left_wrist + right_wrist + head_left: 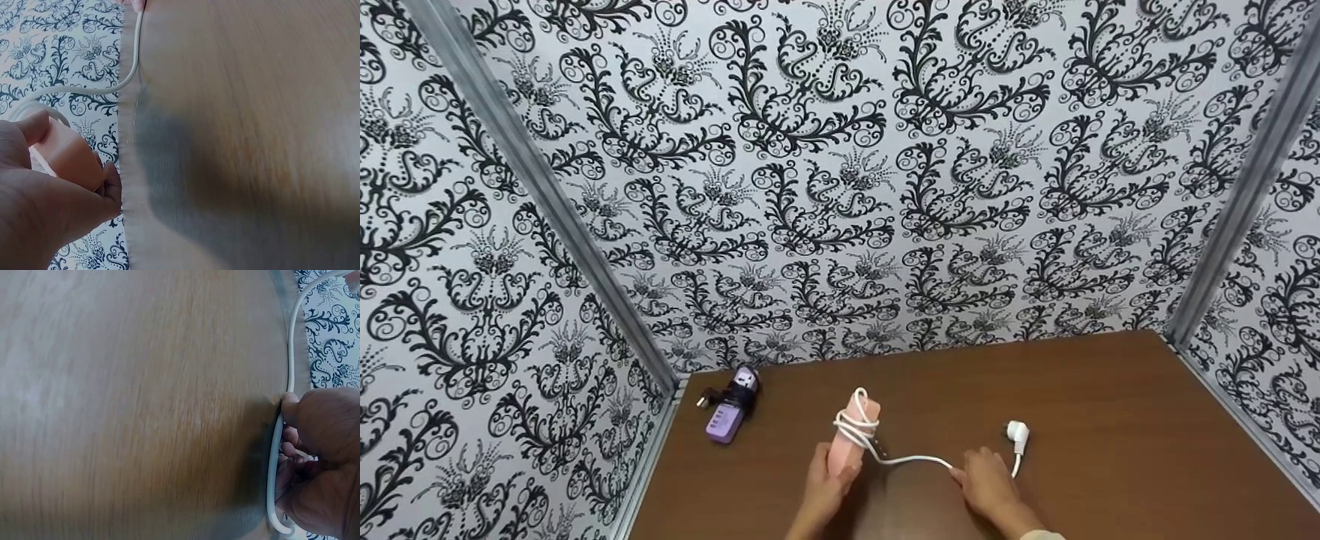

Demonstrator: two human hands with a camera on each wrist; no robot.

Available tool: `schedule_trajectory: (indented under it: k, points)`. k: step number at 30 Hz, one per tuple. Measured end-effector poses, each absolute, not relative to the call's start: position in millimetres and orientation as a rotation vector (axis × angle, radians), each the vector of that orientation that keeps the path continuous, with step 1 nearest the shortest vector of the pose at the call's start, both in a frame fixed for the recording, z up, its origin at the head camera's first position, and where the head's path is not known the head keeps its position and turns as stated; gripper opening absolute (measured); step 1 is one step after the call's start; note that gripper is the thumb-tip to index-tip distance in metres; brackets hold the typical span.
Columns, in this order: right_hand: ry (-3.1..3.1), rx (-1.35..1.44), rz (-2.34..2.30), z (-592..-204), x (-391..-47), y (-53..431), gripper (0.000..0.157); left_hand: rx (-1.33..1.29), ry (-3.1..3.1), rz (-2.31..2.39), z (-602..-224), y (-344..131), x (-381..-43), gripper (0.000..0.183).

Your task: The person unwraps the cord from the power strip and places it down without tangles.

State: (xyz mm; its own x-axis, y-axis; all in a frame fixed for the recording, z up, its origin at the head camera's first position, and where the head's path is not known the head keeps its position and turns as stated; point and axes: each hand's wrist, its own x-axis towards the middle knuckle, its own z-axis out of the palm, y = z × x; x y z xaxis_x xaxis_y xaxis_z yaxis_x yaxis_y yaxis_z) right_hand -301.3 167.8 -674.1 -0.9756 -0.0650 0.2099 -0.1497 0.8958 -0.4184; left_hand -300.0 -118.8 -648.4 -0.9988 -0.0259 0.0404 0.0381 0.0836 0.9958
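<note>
- Gripping the near end of the pink power strip (844,454) with the left hand (825,489), thumb on one side, fingers curled round the other!
- Over to the right of the pink power strip, well apart from it: pinching the white cord (915,458) with the right hand (988,481), thumb against bent fingers, pale sleeve (1041,535) at the wrist.
- Back to the pink power strip: held to the left of the right hand, reaching away past the left hand's grip.
- Following the white cord: looped and crossed round the far half of the pink power strip, then curving out rightward.
- Farther right of the pink power strip, just past the right hand: spotting the white plug (1018,431) on the brown table (1080,397).
- Left of the pink power strip and farther off: finding the purple power strip (725,424), wrapped in black cord (741,394).
- Beyond the pink power strip: meeting the black-and-white patterned wall (840,150).
</note>
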Motion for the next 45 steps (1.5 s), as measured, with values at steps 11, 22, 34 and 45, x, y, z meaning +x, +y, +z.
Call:
schedule_trajectory:
  k: [11, 22, 34, 45]
  points:
    - [-2.992, 0.118, 0.704, -656, -305, 154, 0.042, -0.055, -2.300, -2.036, -646, -121, -297, 0.027]
    - [-2.692, 0.761, 0.898, -626, -297, 104, 0.045, -0.074, -2.264, -2.095, -643, -116, -294, 0.030]
    - [-2.585, 0.774, 1.059, -623, -295, 81, 0.016, -0.116, -2.251, -2.134, -642, -110, -290, 0.029]
    - [-2.398, 0.668, 0.748, -613, -290, 79, 0.010, -0.103, -2.346, -2.044, -641, -111, -288, 0.031]
